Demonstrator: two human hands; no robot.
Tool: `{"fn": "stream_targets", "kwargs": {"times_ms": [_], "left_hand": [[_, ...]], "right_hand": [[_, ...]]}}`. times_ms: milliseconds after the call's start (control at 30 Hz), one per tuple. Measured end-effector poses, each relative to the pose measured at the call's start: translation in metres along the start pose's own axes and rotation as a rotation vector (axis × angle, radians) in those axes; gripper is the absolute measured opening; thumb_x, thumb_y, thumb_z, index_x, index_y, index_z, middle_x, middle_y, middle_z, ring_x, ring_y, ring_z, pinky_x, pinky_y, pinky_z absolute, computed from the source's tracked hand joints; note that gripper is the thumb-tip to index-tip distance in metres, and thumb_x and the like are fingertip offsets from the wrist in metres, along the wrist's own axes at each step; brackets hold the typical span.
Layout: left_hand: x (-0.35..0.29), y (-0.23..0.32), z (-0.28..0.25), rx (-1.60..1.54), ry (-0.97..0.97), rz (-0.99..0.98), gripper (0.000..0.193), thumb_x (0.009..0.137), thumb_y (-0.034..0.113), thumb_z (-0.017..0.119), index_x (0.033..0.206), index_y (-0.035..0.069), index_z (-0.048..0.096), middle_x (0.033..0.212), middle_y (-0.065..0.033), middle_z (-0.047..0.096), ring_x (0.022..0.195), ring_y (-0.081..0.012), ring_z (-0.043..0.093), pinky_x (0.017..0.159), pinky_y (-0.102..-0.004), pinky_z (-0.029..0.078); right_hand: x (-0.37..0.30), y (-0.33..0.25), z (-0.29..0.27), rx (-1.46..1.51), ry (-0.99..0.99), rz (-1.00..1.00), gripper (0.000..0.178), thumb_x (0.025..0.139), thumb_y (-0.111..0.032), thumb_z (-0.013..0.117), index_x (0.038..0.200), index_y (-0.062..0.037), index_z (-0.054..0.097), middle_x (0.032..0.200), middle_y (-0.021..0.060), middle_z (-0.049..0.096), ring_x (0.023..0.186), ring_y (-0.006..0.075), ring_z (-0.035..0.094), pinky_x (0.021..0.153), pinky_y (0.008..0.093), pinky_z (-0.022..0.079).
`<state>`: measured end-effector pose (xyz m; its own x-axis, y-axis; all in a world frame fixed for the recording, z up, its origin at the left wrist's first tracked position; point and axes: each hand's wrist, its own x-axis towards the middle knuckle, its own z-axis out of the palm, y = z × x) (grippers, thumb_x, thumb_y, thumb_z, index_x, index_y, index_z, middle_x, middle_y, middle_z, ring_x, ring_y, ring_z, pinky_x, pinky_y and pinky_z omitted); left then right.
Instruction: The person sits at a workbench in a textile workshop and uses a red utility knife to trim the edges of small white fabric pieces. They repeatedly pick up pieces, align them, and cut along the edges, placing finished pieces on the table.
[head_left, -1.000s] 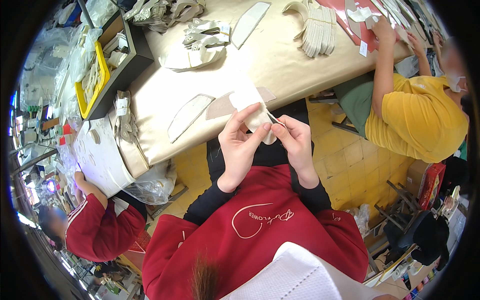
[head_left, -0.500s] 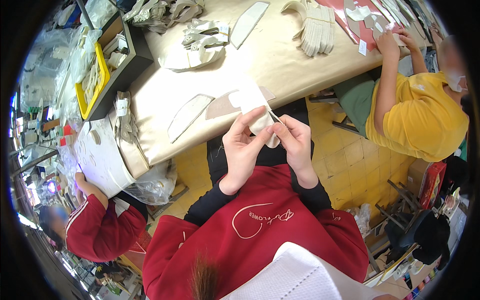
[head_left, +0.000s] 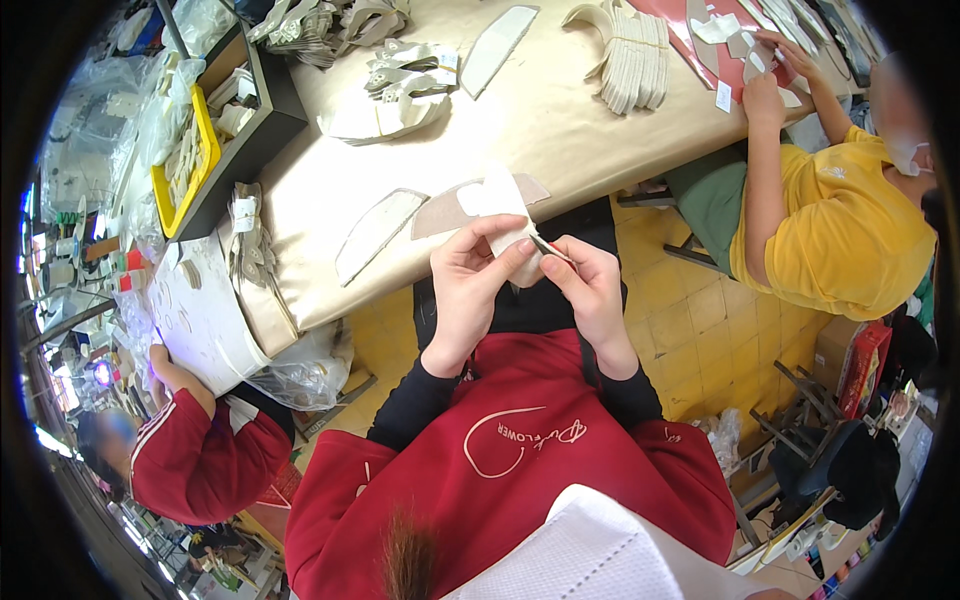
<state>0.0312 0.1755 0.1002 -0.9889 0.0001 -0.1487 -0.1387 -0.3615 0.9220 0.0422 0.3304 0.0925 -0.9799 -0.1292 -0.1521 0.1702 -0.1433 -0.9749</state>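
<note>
Close in front of me, at the table's near edge, my left hand [head_left: 468, 290] pinches a pale, off-white cut piece of material [head_left: 505, 200] between thumb and fingers. My right hand [head_left: 592, 290] is closed around a small dark-bladed tool [head_left: 548, 247], with a bit of red showing by the fingers. Its blade lies against the piece's right edge; most of the tool is hidden. Just beyond my hands, a taupe curved piece [head_left: 440, 214] lies on the table, partly covered. Left of it rests a pale half-oval piece [head_left: 382, 232] with a grey edge.
Bundled strips [head_left: 632, 60] and stacked pale parts [head_left: 392, 95] lie across the paper-covered table [head_left: 330, 190]. A yellow tray [head_left: 207, 150] stands at left. At right, a co-worker in yellow [head_left: 820, 225] handles pieces on a red sheet; another in red [head_left: 215, 455] sits at left.
My left hand has shifted slightly left and down, tilting the pale piece. The dark blade in my right hand shows more clearly. The co-worker's hands at right have moved over the pieces.
</note>
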Motion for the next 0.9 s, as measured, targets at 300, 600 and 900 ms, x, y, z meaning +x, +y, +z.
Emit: {"fn": "stream_targets", "kwargs": {"times_ms": [300, 600, 900], "left_hand": [[-0.006, 0.002, 0.008, 0.006, 0.014, -0.023, 0.035, 0.089, -0.004, 0.069, 0.123, -0.004, 0.061, 0.102, -0.0066, 0.064, 0.088, -0.0098, 0.063, 0.069, -0.0222, 0.052], [-0.008, -0.001, 0.013, -0.021, 0.063, 0.034, 0.035, 0.089, -0.004, 0.07, 0.122, -0.002, 0.062, 0.097, -0.0067, 0.067, 0.085, -0.0089, 0.062, 0.072, -0.0224, 0.05], [-0.009, -0.006, 0.008, 0.088, 0.053, -0.034, 0.02, 0.088, -0.001, 0.071, 0.107, -0.002, 0.066, 0.094, -0.0059, 0.067, 0.076, -0.0058, 0.061, 0.064, -0.0196, 0.051]], "right_hand": [[-0.001, 0.004, 0.003, 0.005, 0.028, -0.016, 0.028, 0.096, -0.025, 0.067, 0.083, -0.0003, 0.065, 0.061, -0.0036, 0.051, 0.059, 0.0022, 0.042, 0.051, 0.0219, 0.031], [-0.004, 0.002, 0.008, 0.046, 0.076, 0.013, 0.028, 0.097, -0.024, 0.065, 0.082, -0.0002, 0.064, 0.062, -0.0042, 0.051, 0.059, 0.0018, 0.042, 0.051, 0.0214, 0.031], [0.0, 0.001, 0.004, 0.007, 0.044, 0.061, 0.026, 0.096, -0.023, 0.066, 0.082, -0.0003, 0.063, 0.065, -0.005, 0.05, 0.062, 0.0017, 0.04, 0.053, 0.0212, 0.03]]}}
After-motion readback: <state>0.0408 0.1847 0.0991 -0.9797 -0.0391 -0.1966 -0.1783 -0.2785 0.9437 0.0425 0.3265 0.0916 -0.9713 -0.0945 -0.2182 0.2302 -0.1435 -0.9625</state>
